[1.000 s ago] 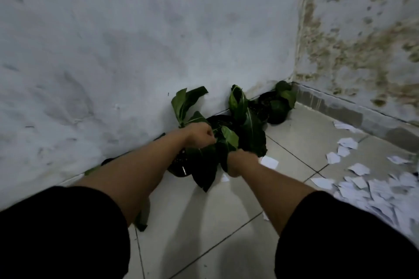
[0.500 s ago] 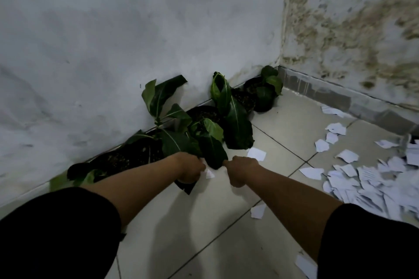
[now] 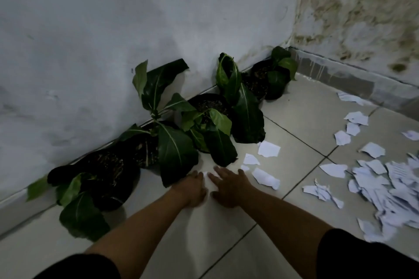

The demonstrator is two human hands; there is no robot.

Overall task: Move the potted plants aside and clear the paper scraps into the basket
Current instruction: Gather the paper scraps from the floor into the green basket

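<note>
Tiled floor [image 3: 294, 118] w/ potted plants [image 3: 204, 115], paper scraps [image 3: 385, 183].

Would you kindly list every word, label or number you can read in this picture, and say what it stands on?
None can be read.
paper scraps: faint grey lines on some pieces may be print, too blurred to read.
plant pots: no label visible.
wall: only stains, no writing.

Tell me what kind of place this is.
Likely a bare indoor room corner: stained plaster walls meet over a tiled floor, with potted plants along the wall and paper scraps strewn about.
</note>
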